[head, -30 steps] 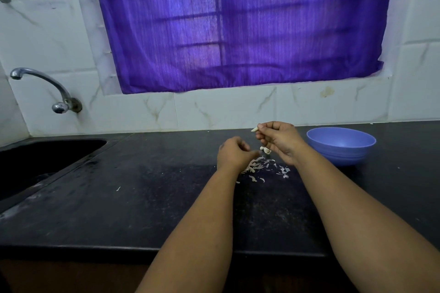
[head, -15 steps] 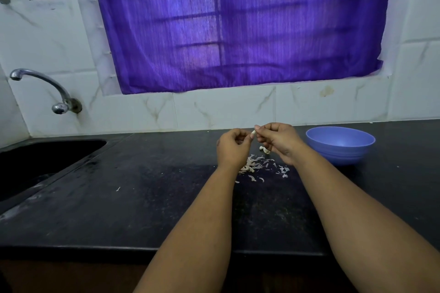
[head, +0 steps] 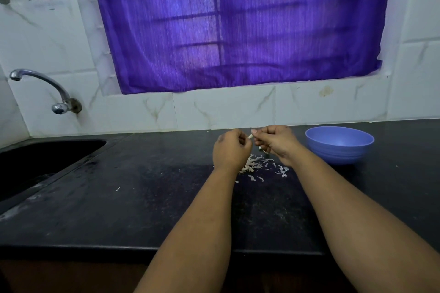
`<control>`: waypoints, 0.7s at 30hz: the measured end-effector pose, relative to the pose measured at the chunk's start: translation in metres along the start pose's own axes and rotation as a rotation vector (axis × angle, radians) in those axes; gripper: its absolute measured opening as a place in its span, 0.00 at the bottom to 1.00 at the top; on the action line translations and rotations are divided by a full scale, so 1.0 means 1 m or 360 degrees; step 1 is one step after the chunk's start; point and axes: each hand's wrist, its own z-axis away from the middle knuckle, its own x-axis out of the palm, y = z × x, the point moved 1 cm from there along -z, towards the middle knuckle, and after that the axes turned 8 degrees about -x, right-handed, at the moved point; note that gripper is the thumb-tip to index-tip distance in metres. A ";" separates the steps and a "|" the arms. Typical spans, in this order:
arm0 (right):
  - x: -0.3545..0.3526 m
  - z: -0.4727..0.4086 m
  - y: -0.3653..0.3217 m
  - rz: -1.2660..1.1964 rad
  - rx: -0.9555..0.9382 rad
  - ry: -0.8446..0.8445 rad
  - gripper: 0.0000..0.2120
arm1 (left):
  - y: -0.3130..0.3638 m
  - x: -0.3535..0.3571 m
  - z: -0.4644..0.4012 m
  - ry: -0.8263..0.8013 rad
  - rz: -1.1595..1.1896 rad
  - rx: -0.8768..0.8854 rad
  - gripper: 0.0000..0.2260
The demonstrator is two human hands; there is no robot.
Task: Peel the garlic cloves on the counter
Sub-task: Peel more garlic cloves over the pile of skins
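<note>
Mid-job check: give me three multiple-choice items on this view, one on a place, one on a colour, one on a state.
1. Where does the bowl stand?
A. in the sink
B. on the counter, right of the hands
C. under the tap

2. What colour is the curtain?
A. purple
B. green
C. white

3. How is the garlic clove held?
A. lying loose on the counter
B. pinched between both hands
C. dropped in the bowl

Key: 1 B, it sits on the black counter beside the right hand; 2 A, plainly purple; 3 B, left hand meets the right at it.
</note>
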 end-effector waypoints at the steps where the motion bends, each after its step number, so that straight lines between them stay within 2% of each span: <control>1: 0.000 0.000 0.000 0.0010 -0.0003 -0.0004 0.08 | 0.001 -0.001 0.001 0.0002 -0.0017 0.0011 0.06; 7: -0.001 -0.002 0.001 -0.0049 0.0023 0.0010 0.08 | 0.000 -0.001 0.001 -0.0019 0.0100 0.0028 0.06; 14: -0.002 0.000 -0.005 -0.0159 0.0053 0.0034 0.06 | 0.000 0.010 -0.001 -0.0213 0.0594 -0.0189 0.06; 18: -0.001 0.001 -0.006 -0.0155 0.0063 0.0058 0.07 | -0.004 0.013 -0.002 -0.0301 0.0653 -0.0391 0.11; 21: -0.002 0.001 -0.007 -0.0162 0.0061 0.0069 0.07 | -0.006 0.014 -0.004 -0.0344 0.0530 -0.0405 0.14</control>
